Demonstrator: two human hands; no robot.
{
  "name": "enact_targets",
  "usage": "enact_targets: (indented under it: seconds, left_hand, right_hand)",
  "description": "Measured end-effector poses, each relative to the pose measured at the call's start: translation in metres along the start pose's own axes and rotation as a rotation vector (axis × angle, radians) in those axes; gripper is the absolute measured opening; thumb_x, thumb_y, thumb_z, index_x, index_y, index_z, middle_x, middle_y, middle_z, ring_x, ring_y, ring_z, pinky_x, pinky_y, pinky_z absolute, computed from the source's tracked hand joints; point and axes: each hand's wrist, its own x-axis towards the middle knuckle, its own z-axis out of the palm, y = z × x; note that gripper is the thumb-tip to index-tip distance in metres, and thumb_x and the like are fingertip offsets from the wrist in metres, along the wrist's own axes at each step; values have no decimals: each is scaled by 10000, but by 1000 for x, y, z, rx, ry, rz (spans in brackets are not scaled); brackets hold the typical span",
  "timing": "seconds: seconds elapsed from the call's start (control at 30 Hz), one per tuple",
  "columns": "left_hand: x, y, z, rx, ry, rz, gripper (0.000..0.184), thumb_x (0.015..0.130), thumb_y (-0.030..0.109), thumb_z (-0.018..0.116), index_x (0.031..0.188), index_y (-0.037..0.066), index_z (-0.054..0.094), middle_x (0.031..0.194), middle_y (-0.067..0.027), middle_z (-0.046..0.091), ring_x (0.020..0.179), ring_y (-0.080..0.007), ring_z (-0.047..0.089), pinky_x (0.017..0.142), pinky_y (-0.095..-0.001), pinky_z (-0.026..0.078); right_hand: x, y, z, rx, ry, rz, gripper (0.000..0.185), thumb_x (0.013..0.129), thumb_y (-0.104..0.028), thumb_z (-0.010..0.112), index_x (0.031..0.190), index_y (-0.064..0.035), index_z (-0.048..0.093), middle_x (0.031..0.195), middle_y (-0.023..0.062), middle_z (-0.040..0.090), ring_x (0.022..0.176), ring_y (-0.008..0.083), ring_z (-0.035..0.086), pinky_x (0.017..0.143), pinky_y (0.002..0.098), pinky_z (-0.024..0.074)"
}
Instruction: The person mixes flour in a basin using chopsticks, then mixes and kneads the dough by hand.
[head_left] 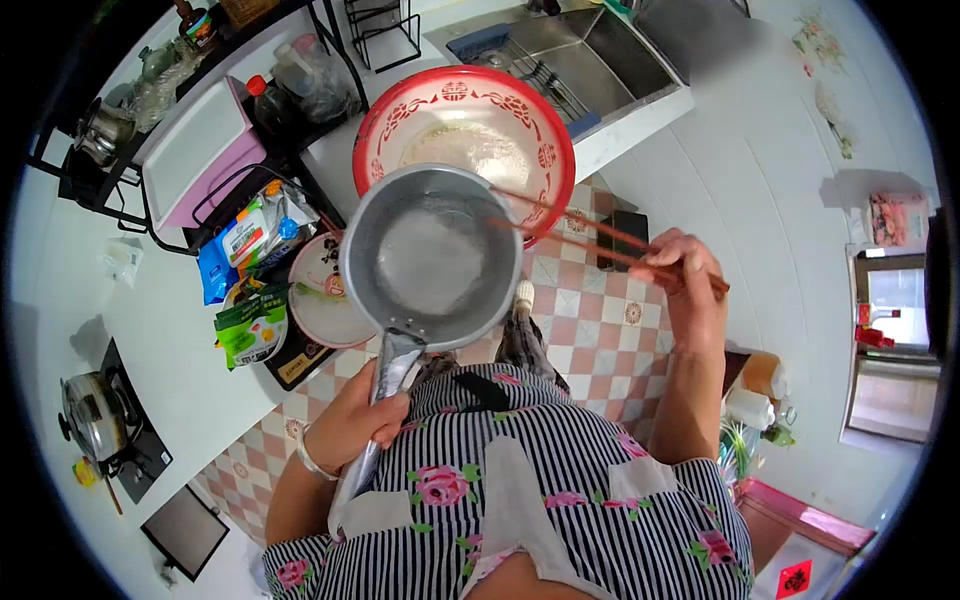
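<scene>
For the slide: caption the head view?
Left hand grips saucepan; right hand holds chopsticks over its rim.

Both hands (357, 418) (686, 264) closed, held well apart

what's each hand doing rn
Left hand: closed around the handle of the grey pot.
Right hand: closed on a pair of chopsticks, tips at the pot's rim.

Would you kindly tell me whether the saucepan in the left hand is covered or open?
Open: the saucepan in the left hand has no lid, and its grey inner wall shows all round.
</scene>
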Motion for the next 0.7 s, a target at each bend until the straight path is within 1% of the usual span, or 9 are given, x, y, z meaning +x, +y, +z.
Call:
enact_targets:
  seconds: [0.1,0.13,0.23,0.27,0.33,0.37,0.43,0.53,0.7]
  left_hand:
    - [-4,1,8,-122,117,9,416,923,117,545,1281,4,367,673,22,453,487,-47,407,439,-191,346]
    - [-2,-2,10,-162,153,16,430,912,135,570,1278,15,379,672,25,451,489,-46,400,443,-185,337]
    - [0,-2,28,-300,278,84,446,906,157,593,1281,30,388,673,26,445,492,-41,389,445,-182,325]
    - [1,1,36,-302,302,97,468,904,178,607,1293,44,386,673,26,433,494,-40,370,448,-180,310]
    - [8,3,53,-377,403,121,484,902,205,618,1295,42,388,671,26,427,492,-41,359,448,-181,305]
    - [13,5,62,-411,455,133,492,901,218,624,1296,41,389,670,27,424,491,-41,354,449,-182,302]
    - [26,8,79,-425,524,209,569,882,319,658,1294,34,389,663,32,409,484,-39,335,448,-180,292]
    - [40,13,104,-488,574,263,640,861,391,677,1295,26,379,665,32,396,479,-37,330,441,-187,278]
    - [69,29,142,-578,663,350,647,861,401,676,1300,25,386,685,33,413,488,-29,343,443,-184,279]
  right_hand:
    - [40,11,-17,-78,42,2,392,985,-336,480,889,20,611,951,102,578,858,202,630,812,342,549]
    - [56,19,-24,-146,-40,16,393,986,-333,482,903,28,615,947,90,600,866,199,642,845,324,532]
    - [95,46,-21,-140,-260,73,333,988,-262,488,948,37,628,953,92,617,895,194,634,830,319,525]
    - [107,62,-19,-129,-335,27,283,983,-217,503,955,29,638,936,91,616,902,173,616,820,304,506]
    - [133,78,-10,-371,-556,-60,209,960,-143,531,934,23,656,885,83,601,833,155,575,749,300,465]
    - [145,85,-2,-460,-638,-175,156,924,-103,567,944,24,655,861,103,588,793,190,575,710,302,459]
    - [163,101,7,-458,-768,-151,133,888,-75,601,965,20,652,837,120,568,771,229,575,684,302,454]
    - [194,139,6,-525,-895,-184,141,878,-3,582,987,-1,671,830,98,551,776,191,549,658,275,440]
    - [258,150,-6,-473,-909,-210,137,885,-45,600,990,12,669,822,95,558,720,197,539,638,277,426]
